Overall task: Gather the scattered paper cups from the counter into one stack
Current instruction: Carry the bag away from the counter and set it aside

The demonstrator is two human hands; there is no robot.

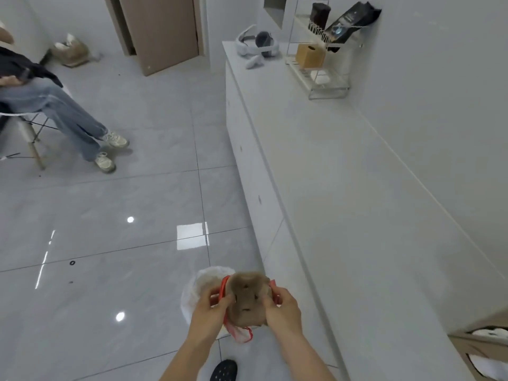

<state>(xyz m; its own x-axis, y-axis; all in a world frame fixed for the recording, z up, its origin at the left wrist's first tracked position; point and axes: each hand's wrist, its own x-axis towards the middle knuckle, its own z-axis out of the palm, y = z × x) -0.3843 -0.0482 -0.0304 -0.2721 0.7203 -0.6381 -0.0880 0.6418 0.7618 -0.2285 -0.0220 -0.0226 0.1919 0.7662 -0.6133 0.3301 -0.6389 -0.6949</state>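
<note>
The crumpled brown paper bundle (248,298) has a few dark spots. A thin red-edged plastic bag (239,333) hangs under it. The long counter (357,188) is white, and the shiny tiled floor (110,215) is grey.

I see glossy grey floor tiles (110,215), a matt white surface (343,188), a thin wire rack (319,64), and crinkly red-and-clear plastic film (242,335).

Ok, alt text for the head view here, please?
Both hands, left hand and right hand, hold a brown cup stack in a red-trimmed clear bag above a white-lined bin on grey tiles. A long white counter runs right, with a wire rack at its far end; a person sits far left.
</note>
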